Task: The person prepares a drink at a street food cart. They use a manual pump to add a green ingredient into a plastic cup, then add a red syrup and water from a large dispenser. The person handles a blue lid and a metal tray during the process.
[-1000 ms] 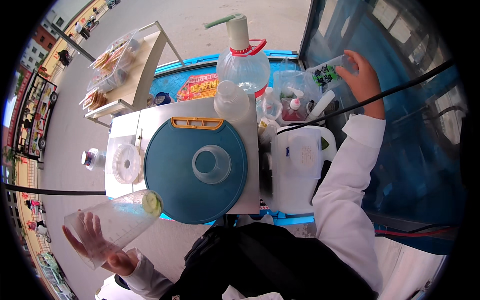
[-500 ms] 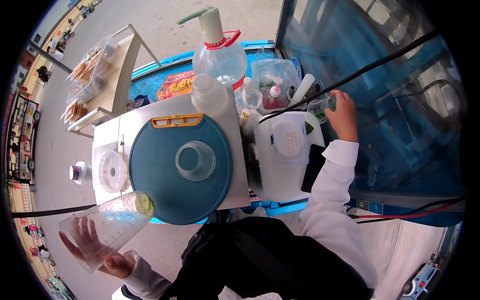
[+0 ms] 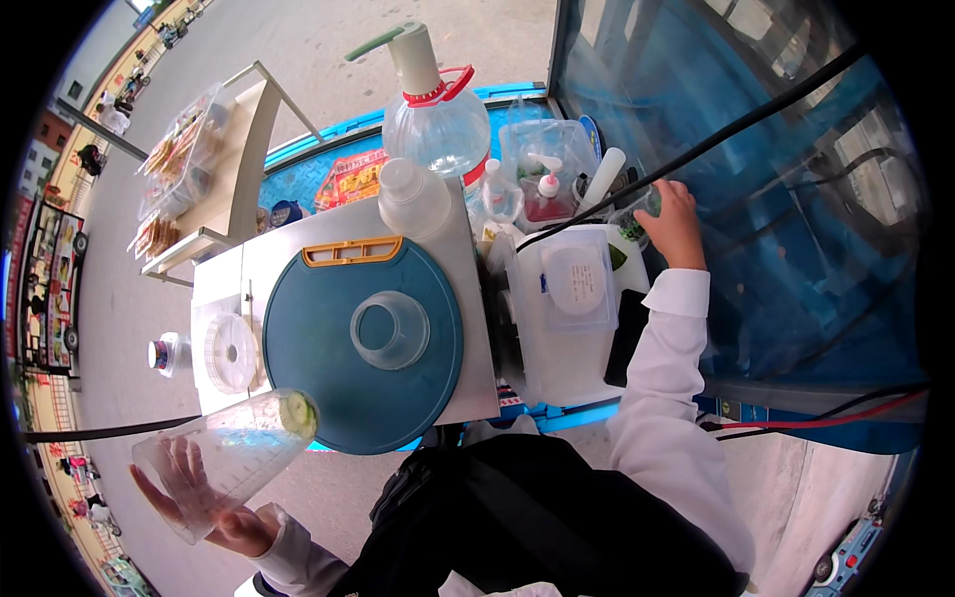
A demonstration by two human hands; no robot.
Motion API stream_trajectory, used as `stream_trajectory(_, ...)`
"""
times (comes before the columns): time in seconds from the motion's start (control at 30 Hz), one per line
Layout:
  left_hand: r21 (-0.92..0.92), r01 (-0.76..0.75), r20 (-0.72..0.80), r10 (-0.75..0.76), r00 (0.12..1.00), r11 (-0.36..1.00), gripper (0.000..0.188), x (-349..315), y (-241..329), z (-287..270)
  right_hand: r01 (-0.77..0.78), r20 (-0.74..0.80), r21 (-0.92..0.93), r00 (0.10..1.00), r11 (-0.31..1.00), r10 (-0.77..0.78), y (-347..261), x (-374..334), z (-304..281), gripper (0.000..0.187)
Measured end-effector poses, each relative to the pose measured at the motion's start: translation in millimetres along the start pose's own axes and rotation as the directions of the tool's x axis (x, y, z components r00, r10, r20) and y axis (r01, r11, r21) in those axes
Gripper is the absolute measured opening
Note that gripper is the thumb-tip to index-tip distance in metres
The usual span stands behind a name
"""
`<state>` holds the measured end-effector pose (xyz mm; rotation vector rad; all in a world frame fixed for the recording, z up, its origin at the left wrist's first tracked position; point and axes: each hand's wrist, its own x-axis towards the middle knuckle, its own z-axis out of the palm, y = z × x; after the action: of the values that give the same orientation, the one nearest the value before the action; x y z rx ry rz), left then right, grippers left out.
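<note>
My left hand [image 3: 241, 527] is wrapped round a tall clear plastic cup [image 3: 249, 453], tilted nearly on its side past the left front of the work top. Green-rimmed slices [image 3: 297, 414], like lime or cucumber, sit at the cup's closed end. At the far right my right hand [image 3: 678, 227] is closed on a small clear container with green on it [image 3: 631, 221], partly hidden by the fingers. Between the hands, a short clear cup [image 3: 390, 330] rests on a round dark teal board [image 3: 308, 368] with a yellow handle.
Behind the board stand a clear shaker [image 3: 413, 199] and a big water bottle with a pump [image 3: 438, 129]. A lidded plastic box [image 3: 567, 338] and a black phone [image 3: 625, 338] lie to the right. Pump bottles [image 3: 548, 194] fill a bin. A black cable [image 3: 736, 139] crosses at right.
My right hand has drawn slightly left and down with the clear container. The left hand's cup has shifted a little right in view, still tilted.
</note>
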<state>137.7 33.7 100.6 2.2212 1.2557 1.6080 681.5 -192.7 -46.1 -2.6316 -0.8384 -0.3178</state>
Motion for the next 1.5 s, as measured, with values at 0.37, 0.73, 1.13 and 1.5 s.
stream_trajectory(0.37,0.011,-0.006,0.017,0.006,1.0,1.0,0.118,0.6,1.6,2.7,-0.095,-0.055,-0.08,0.994,0.992,0.091,-23.4,-3.6,-15.3,0.051)
stream_trajectory(0.73,-0.255,-0.075,-0.081,0.056,0.995,0.964,0.117,34.4,36.2,6.7,-0.028,-0.319,0.183,0.944,0.983,0.087,-51.2,-0.9,-51.1,0.018)
stream_trajectory(1.13,-0.826,0.102,0.354,0.368,0.86,0.555,0.089,134.9,221.2,216.6,0.024,-0.092,0.274,0.996,0.961,0.001,-69.0,94.5,-14.0,0.026)
stream_trajectory(1.5,-0.366,0.034,0.602,0.209,0.771,0.93,0.096,28.3,198.5,431.7,0.102,0.197,0.301,0.966,0.948,-0.167,-42.3,118.8,107.3,0.029)
